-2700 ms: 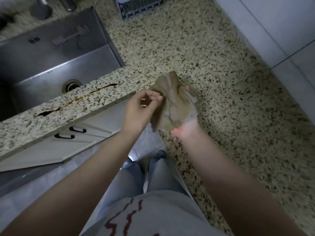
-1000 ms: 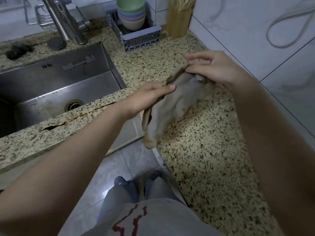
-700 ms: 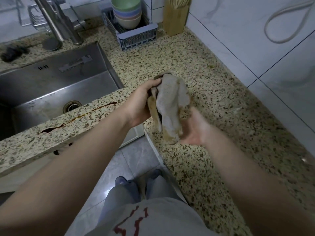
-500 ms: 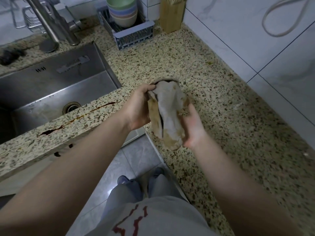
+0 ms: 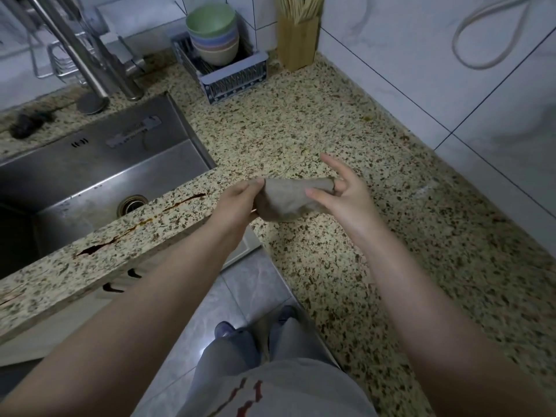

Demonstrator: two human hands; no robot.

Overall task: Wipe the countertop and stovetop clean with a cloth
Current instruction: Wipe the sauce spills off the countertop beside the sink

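A grey-brown cloth (image 5: 287,200) hangs folded between both hands, just above the inner corner of the speckled granite countertop (image 5: 331,130). My left hand (image 5: 237,203) pinches its left end. My right hand (image 5: 343,191) holds the right end, its index and middle fingers spread out. A dark reddish-brown streak (image 5: 141,227) runs along the counter's front strip by the sink. No stovetop is in view.
A steel sink (image 5: 90,176) with a drain and a faucet (image 5: 81,55) lies at left. A small rack (image 5: 231,73) with stacked bowls and a wooden chopstick holder (image 5: 298,40) stand at the back by the tiled wall. Cabinet doors and floor lie below.
The cloth went from hanging upright, bunched between the hands, to stretched sideways between them. My right hand moved right and spread its fingers. The view tilted up slightly.
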